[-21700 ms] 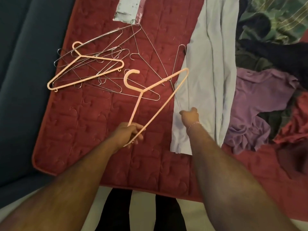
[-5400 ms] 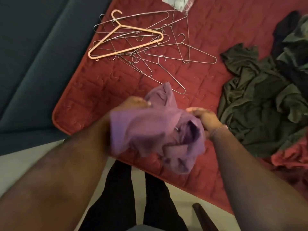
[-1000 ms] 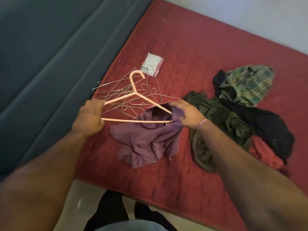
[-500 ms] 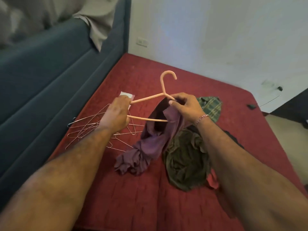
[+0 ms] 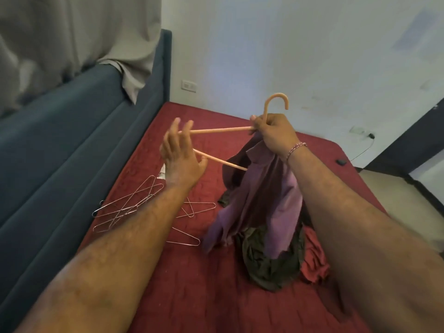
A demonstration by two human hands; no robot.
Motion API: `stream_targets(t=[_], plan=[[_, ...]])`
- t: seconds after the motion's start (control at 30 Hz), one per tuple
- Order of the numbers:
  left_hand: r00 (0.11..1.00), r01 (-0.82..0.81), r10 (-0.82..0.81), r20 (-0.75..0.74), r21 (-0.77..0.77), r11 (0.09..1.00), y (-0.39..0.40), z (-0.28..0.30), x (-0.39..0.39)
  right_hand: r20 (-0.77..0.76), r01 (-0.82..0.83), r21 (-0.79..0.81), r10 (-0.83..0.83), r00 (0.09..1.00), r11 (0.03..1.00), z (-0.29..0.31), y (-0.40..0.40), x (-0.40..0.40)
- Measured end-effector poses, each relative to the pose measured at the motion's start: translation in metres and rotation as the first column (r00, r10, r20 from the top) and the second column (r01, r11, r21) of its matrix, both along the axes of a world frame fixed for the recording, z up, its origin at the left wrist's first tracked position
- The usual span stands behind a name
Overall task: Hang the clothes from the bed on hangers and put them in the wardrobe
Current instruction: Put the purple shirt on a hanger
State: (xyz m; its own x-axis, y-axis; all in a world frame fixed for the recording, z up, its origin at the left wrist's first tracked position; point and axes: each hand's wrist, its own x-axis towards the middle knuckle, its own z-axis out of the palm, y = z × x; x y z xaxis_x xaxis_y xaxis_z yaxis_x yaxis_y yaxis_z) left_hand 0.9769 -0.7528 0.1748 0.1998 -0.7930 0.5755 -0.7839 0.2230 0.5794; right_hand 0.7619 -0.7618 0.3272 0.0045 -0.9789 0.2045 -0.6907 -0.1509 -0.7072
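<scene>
Nearest the camera, two bare forearms reached out over the red quilted bed (image 5: 197, 296). Just beyond them an olive-green garment (image 5: 269, 260) lay crumpled on the bed, touching a red garment (image 5: 314, 260) at its right, while a scatter of thin wire hangers (image 5: 129, 207) lay on the bed to the left, beside the dark blue upholstered bed frame (image 5: 60, 152). Above the olive heap hung a purple shirt (image 5: 264, 200), lifted off the bed with its lower edge trailing down onto the pile. The right hand (image 5: 276, 135) was closed round the neck of a peach plastic hanger (image 5: 223, 129) together with the top of the purple shirt, the hook standing upright above the fist. The left hand (image 5: 180, 157) was at the hanger's other end with fingers spread and loosened, the upper arm of the hanger passing by the fingertips and the lower bar crossing near the thumb; no firm grasp showed there. One side of the hanger ran into the shirt's opening. Farther off, a small dark object (image 5: 341, 161) lay near the bed's far right edge. A beige curtain (image 5: 72, 39) draped over the bed frame, and a white wall (image 5: 288, 44) carried a socket plate (image 5: 188, 85).
</scene>
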Motion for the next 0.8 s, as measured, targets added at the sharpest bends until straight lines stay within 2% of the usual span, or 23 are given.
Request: stream_targets(t=[0.03, 0.07, 0.13, 0.17, 0.23, 0.27, 0.33, 0.4, 0.47, 0.53, 0.6, 0.67, 0.73, 0.8], plan=[[0.979, -0.042, 0.049, -0.200, 0.037, 0.998, 0.000, -0.004, -0.003, 0.014, 0.003, 0.002, -0.003, 1.000, 1.000, 0.003, 0.001, 0.001], [0.918, -0.033, 0.064, -0.392, 0.085, 0.996, 0.001, -0.010, -0.006, 0.026, 0.000, 0.008, 0.000, 1.000, 1.000, 0.005, 0.002, 0.002], [0.705, 0.175, 0.039, -0.708, 0.226, 0.958, -0.003, -0.021, -0.013, 0.084, -0.010, 0.014, 0.009, 0.996, 1.000, 0.007, 0.006, 0.003], [0.619, 0.326, 0.033, -0.784, 0.296, 0.898, -0.003, -0.021, -0.018, 0.125, -0.011, 0.013, 0.009, 0.992, 1.000, 0.008, 0.009, 0.003], [0.592, 0.553, 0.031, -0.805, 0.434, 0.711, -0.005, -0.025, -0.026, 0.213, 0.009, 0.002, -0.009, 0.977, 1.000, 0.007, 0.013, 0.005], [0.588, 0.615, 0.025, -0.809, 0.467, 0.635, -0.008, -0.029, -0.029, 0.258, 0.017, -0.005, -0.015, 0.966, 1.000, 0.008, 0.016, 0.007], [0.544, 0.693, 0.032, -0.839, 0.470, 0.547, -0.017, -0.039, -0.031, 0.319, 0.010, -0.014, -0.005, 0.948, 1.000, 0.010, 0.019, 0.010], [0.540, 0.720, 0.014, -0.842, 0.471, 0.510, -0.025, -0.047, -0.028, 0.325, 0.006, -0.011, -0.002, 0.946, 1.000, 0.012, 0.024, 0.012], [0.516, 0.718, -0.013, -0.856, 0.424, 0.551, -0.028, -0.043, -0.023, 0.300, -0.005, -0.004, 0.006, 0.954, 1.000, 0.014, 0.029, 0.009], [0.397, 0.688, 0.015, -0.918, 0.309, 0.657, -0.026, -0.024, -0.011, 0.232, 0.002, 0.008, -0.003, 0.973, 1.000, 0.011, 0.032, -0.002], [0.279, 0.647, 0.015, -0.960, 0.199, 0.736, -0.035, -0.010, 0.008, 0.086, 0.031, 0.039, -0.034, 0.996, 0.999, 0.003, 0.035, -0.018], [0.219, 0.673, -0.029, -0.975, 0.130, 0.728, -0.043, 0.005, 0.025, -0.049, 0.057, 0.064, -0.054, 0.997, 0.996, -0.010, 0.039, -0.032], [0.232, 0.732, -0.090, -0.969, 0.113, 0.672, -0.046, 0.019, 0.037, -0.066, 0.080, 0.054, -0.076, 0.995, 0.995, -0.022, 0.041, -0.041], [0.316, 0.720, -0.130, -0.940, 0.149, 0.677, -0.052, 0.026, 0.043, -0.083, 0.093, 0.055, -0.088, 0.993, 0.994, -0.030, 0.043, -0.045]])
